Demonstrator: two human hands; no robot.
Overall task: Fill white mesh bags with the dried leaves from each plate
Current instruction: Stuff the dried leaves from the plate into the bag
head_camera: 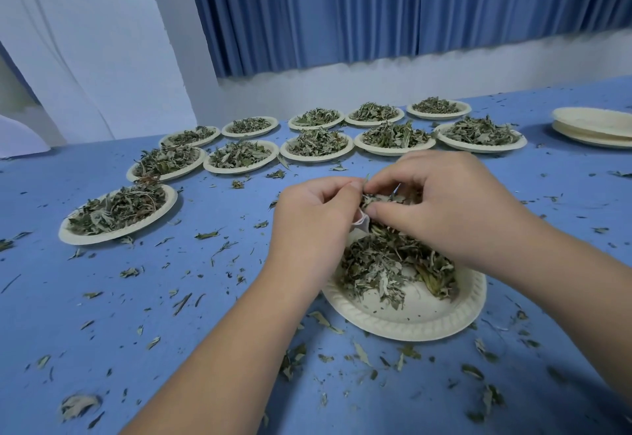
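A white paper plate (410,325) lies on the blue table in front of me, with a heap of dried leaves (386,263) on its far half. Above its far edge my left hand (314,219) grips a white mesh bag (361,223); only a small fold of the bag shows between my hands. My right hand (451,202) pinches a clump of dried leaves (379,199) at the bag's mouth, fingers curled over it. The rest of the bag is hidden behind my hands.
Several plates heaped with dried leaves stand in two rows across the far table, such as one (239,156); another plate (118,214) sits nearer at left. A stack of empty plates (595,127) is at far right. Leaf crumbs litter the blue tabletop (102,315).
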